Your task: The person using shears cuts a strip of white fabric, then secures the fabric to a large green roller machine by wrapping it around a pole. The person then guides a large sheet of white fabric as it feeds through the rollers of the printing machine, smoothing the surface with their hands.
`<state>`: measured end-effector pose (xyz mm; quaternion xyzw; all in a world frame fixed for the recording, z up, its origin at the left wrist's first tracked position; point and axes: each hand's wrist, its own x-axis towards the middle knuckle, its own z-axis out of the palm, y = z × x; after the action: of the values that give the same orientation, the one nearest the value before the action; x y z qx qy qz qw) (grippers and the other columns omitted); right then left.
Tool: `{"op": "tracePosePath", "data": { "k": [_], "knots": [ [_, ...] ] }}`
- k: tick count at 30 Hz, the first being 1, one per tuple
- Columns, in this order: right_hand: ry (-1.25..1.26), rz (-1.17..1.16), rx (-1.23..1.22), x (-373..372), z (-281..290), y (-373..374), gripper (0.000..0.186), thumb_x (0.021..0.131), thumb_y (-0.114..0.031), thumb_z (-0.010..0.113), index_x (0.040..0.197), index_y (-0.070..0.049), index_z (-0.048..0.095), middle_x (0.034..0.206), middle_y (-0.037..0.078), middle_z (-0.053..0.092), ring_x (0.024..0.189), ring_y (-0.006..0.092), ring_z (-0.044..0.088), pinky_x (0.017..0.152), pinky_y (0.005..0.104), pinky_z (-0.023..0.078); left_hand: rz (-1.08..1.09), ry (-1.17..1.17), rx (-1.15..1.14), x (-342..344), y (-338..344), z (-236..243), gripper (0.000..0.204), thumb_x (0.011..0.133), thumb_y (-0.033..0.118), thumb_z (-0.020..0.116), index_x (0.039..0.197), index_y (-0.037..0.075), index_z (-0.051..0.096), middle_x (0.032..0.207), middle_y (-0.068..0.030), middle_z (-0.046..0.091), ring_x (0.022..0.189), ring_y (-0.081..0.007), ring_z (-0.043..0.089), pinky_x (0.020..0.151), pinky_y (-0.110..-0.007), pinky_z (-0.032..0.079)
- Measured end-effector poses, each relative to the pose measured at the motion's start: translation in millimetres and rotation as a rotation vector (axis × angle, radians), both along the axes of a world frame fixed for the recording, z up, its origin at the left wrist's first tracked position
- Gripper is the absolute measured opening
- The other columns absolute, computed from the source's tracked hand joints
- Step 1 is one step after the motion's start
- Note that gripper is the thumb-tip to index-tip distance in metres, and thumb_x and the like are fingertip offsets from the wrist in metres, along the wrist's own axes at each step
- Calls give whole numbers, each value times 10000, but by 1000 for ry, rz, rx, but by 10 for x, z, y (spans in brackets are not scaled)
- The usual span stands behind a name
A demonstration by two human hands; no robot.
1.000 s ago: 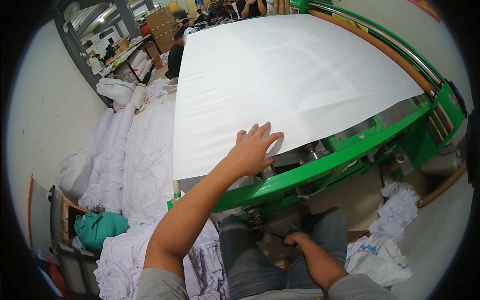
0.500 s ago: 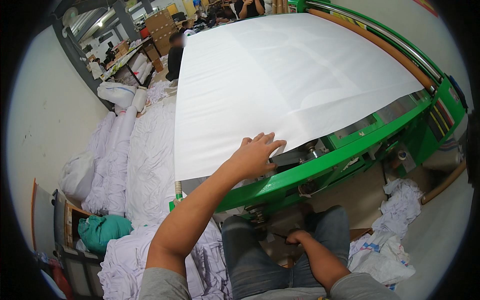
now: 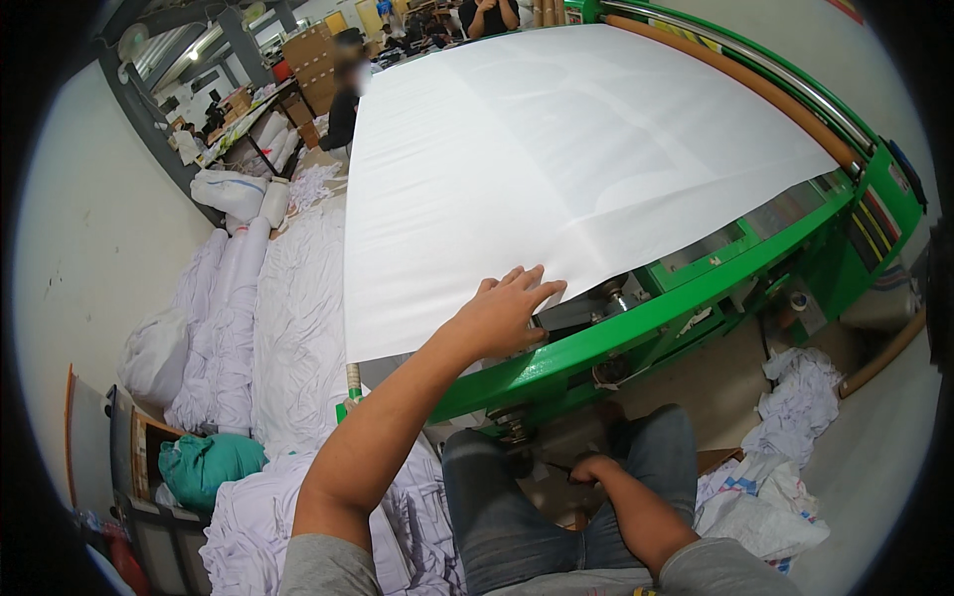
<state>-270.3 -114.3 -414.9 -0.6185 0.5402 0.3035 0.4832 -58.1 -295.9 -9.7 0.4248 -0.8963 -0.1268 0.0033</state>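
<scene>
A broad white sheet [image 3: 437,199], cloth or paper, lies spread over a green-framed machine [image 3: 636,318]. Over the near edge of that sheet, my left hand [image 3: 507,308] rests with its fingers apart and slightly bent. Its thumb points down toward the green rail, and nothing shows gripped in it. Lower down, between my knees, my right hand [image 3: 593,469] is closed. A thin dark piece seems to stick out from its fingers, too small and shadowed to name.
A brown roller [image 3: 740,89] runs along the machine's far right side. Heaped white cloth [image 3: 298,298] and fabric rolls cover the floor at left, near a green bundle [image 3: 211,469]. White sacks [image 3: 770,507] lie at lower right. A person [image 3: 343,104] is beyond the sheet's far left.
The person at the far left has shifted and rises higher in view. My left hand stays at the sheet's edge and my right hand keeps its place.
</scene>
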Motion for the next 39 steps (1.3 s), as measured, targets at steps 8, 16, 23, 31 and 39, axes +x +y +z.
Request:
{"op": "tracePosePath", "data": {
  "k": [8, 16, 23, 31, 39],
  "knots": [
    [36, -19, 15, 26, 112, -4, 511, 911, -397, 672, 1233, -8, 749, 1171, 157, 757, 999, 273, 722, 895, 398, 539, -14, -8, 16, 8, 11, -3, 763, 936, 298, 756, 1617, 226, 417, 1669, -230, 366, 1543, -396, 370, 1240, -541, 333],
    [19, -19, 21, 36, 125, -13, 510, 919, -414, 668, 1220, -12, 759, 1153, 158, 762, 985, 268, 725, 873, 399, 539, -30, -1, 10, 22, 0, -47, 761, 940, 295, 746, 1619, 218, 412, 1670, -234, 362, 1539, -401, 374, 1235, -543, 341],
    [58, -42, 45, 45, 148, -20, 507, 918, -420, 673, 1208, -14, 764, 1149, 163, 762, 997, 266, 727, 876, 402, 538, -44, -3, 32, 4, -1, -41, 762, 939, 293, 744, 1619, 217, 410, 1683, -227, 348, 1543, -401, 368, 1237, -539, 342],
    [42, -27, 120, 22, 236, -51, 631, 944, -445, 618, 1447, -67, 651, 1523, 178, 600, 1349, 320, 612, 1120, 422, 467, -45, -3, 34, 4, 0, -80, 787, 930, 287, 752, 1631, 224, 399, 1696, -222, 328, 1555, -392, 353, 1245, -529, 340],
    [38, -15, 141, 38, 199, -67, 621, 942, -424, 609, 1464, -90, 640, 1529, 172, 597, 1354, 323, 606, 1121, 435, 464, -52, -5, 50, 6, -6, -72, 802, 927, 280, 760, 1636, 231, 390, 1706, -214, 312, 1556, -390, 353, 1248, -520, 346]
  ]
}}
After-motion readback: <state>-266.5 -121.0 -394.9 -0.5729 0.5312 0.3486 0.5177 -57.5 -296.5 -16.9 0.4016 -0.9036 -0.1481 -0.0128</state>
